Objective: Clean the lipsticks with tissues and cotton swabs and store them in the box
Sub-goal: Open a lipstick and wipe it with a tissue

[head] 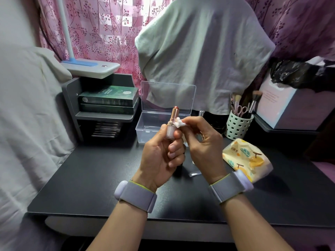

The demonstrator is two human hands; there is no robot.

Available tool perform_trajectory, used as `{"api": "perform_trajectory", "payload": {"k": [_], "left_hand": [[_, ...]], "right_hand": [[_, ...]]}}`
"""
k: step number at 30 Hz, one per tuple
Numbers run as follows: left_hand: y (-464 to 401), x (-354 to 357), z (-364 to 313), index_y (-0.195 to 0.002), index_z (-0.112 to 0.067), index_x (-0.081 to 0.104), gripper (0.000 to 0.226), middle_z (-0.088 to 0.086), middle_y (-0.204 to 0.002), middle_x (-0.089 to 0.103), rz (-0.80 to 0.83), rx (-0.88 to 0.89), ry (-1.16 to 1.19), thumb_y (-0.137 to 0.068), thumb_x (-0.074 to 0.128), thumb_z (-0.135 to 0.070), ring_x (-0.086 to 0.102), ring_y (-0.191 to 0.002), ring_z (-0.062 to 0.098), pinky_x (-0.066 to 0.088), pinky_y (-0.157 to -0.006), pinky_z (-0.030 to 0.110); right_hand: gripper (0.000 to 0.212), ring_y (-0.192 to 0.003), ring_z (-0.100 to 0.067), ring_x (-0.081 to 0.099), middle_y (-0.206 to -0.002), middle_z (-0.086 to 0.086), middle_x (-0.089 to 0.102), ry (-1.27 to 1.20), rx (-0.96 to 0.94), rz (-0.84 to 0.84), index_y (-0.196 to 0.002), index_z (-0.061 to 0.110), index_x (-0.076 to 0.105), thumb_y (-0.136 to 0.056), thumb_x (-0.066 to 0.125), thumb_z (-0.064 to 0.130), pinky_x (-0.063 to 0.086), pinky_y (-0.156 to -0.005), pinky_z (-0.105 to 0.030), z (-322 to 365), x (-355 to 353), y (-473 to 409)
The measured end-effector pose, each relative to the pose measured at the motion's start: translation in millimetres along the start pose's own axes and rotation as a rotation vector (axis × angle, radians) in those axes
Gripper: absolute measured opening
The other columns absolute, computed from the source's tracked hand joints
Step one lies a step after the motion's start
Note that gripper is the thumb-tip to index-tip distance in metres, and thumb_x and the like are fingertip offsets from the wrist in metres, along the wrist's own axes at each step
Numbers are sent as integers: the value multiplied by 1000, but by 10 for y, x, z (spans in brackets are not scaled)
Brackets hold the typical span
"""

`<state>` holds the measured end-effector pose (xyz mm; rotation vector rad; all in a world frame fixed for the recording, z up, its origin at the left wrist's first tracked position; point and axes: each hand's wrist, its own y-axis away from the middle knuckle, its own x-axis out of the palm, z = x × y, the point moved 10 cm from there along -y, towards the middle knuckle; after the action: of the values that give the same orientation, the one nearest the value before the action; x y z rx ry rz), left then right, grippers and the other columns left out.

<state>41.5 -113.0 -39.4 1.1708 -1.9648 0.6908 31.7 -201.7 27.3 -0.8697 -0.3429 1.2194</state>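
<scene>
My left hand [161, 156] grips an uncapped lipstick [173, 122] upright by its pale pink base; the gold tube and reddish tip stick up above my fingers. My right hand [203, 144] pinches a small wad of white tissue [179, 122] against the side of the gold tube. Behind both hands stands a clear plastic box [145, 129] with its lid [168, 96] raised. A patterned tissue pack [244, 158] lies on the desk to the right of my right hand.
The black desk [87, 178] carries a grey shelf with green boxes [108, 98] at back left and a white lamp base [90, 67] on top. A pale green cup of brushes and scissors [238, 125] stands at back right. Small items lie under my hands, partly hidden.
</scene>
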Motion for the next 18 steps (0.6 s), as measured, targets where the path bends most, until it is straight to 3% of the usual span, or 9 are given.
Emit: {"api": "perform_trajectory", "payload": {"k": [7,11,16,18], "left_hand": [[16,51,-29,-81,-13,55,47,-5,-57,33,81,-21,48,-105,31,-44,28,-45,5,18,-36,17],[-4,30,-37,-78,-12,54,46,-4,-55,31,32,3,-103,-102,34,-46,24,-44,6,16,-36,19],[-20,-46,-30,-79,-12,51,44,-2,-55,28,-57,15,-316,-96,40,-51,20,-44,8,15,-37,21],[-10,-72,-41,-80,-12,51,43,-2,-56,27,-73,24,-354,-95,40,-51,20,-46,8,15,-38,21]], "right_hand": [[8,-71,-3,60,-76,11,70,-329,390,-206,-87,22,69,-95,70,24,49,-69,-20,-400,-146,7],[9,-72,-6,58,-78,5,70,-369,554,-28,-88,17,73,-95,68,18,48,-67,-20,-503,61,-12],[23,-69,-19,46,-68,6,63,-359,541,197,-94,18,75,-100,55,7,39,-58,-21,-406,288,-52],[23,-69,-15,49,-70,9,66,-358,547,244,-98,17,75,-101,54,9,40,-60,-22,-424,312,-50]]}}
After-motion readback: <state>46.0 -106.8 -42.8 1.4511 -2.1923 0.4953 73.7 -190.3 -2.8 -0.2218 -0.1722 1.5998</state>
